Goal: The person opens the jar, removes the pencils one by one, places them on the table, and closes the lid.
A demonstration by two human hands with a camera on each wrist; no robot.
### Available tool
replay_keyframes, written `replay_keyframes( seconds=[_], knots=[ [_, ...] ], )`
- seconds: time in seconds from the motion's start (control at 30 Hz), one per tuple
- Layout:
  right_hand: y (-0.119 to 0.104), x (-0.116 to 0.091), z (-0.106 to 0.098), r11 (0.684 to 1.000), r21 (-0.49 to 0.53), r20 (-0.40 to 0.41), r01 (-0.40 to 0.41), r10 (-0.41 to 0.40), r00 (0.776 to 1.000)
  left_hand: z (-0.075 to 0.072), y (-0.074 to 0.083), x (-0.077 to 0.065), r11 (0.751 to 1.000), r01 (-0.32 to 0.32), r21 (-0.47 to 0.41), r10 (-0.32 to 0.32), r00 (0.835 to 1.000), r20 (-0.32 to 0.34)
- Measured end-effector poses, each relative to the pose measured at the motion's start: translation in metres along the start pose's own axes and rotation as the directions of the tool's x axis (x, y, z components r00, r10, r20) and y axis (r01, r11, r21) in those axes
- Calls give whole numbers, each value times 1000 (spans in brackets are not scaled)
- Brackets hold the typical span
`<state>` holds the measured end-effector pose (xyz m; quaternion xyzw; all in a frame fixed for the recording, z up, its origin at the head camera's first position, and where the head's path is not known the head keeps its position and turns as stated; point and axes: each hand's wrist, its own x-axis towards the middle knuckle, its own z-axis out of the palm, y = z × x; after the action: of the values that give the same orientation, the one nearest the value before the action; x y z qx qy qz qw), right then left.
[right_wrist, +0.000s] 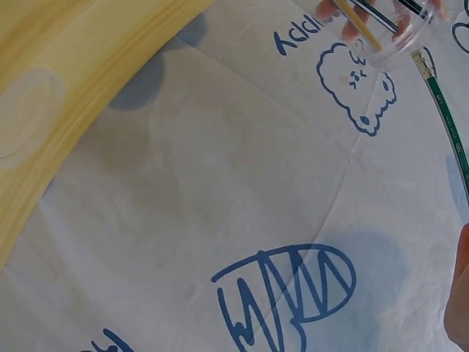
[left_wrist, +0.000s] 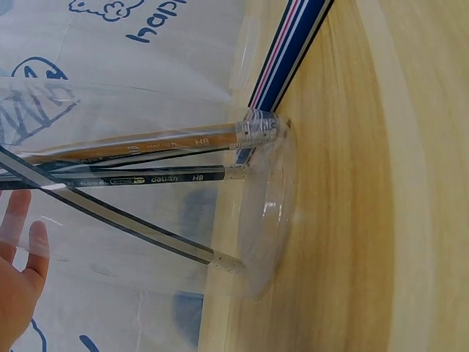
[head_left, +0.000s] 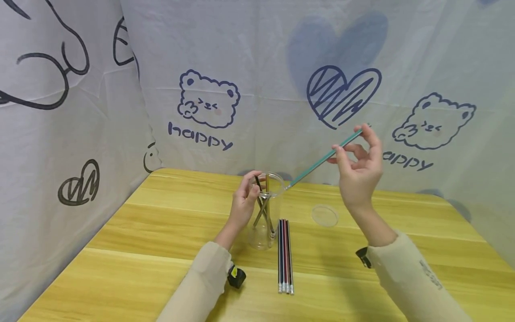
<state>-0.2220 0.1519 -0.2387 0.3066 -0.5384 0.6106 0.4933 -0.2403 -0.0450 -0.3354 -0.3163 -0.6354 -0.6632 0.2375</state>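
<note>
My left hand (head_left: 242,201) grips a clear plastic jar (head_left: 260,241) near its rim, the jar standing on the table. Inside lean several pencils, among them a brown pencil (left_wrist: 176,141), a dark pencil (left_wrist: 161,178) and a striped pencil (left_wrist: 139,224), metal-banded ends down. Up to the right, my right hand (head_left: 360,176) pinches a green pencil (head_left: 315,165) between thumb and fingers. It slants down leftward, its eraser end (right_wrist: 421,62) by the jar's rim; whether they touch I cannot tell. Several more pencils (head_left: 285,255) lie side by side right of the jar.
A clear round lid (head_left: 325,216) lies flat on the wooden table (head_left: 161,232), right of the jar. White cloth (head_left: 265,89) with drawn bears and hearts hangs close behind the table's far edge, and more cloth hangs at the left.
</note>
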Motion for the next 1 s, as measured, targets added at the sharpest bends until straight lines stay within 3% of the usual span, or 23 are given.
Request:
replay_keyframes(
  seconds=[0.3, 0.53, 0.73, 1.0],
  knots=[
    [7, -15, -10, 994, -73, 75, -76, 81, 994, 0, 0, 0, 1000, -4, 0, 4, 1000, 12],
    [13, -26, -15, 975, -166, 127, -151, 173, 977, 0, 1, -1, 1000, 0, -2, 0, 1000, 8],
    [22, -37, -21, 938, -229, 156, -261, 300, 941, 0, 1, -1, 1000, 3, -13, -3, 1000, 7],
    [33, -53, -26, 877, -240, 183, -416, 462, 868, 0, 0, -1, 1000, 6, -14, -6, 1000, 11]
  ],
)
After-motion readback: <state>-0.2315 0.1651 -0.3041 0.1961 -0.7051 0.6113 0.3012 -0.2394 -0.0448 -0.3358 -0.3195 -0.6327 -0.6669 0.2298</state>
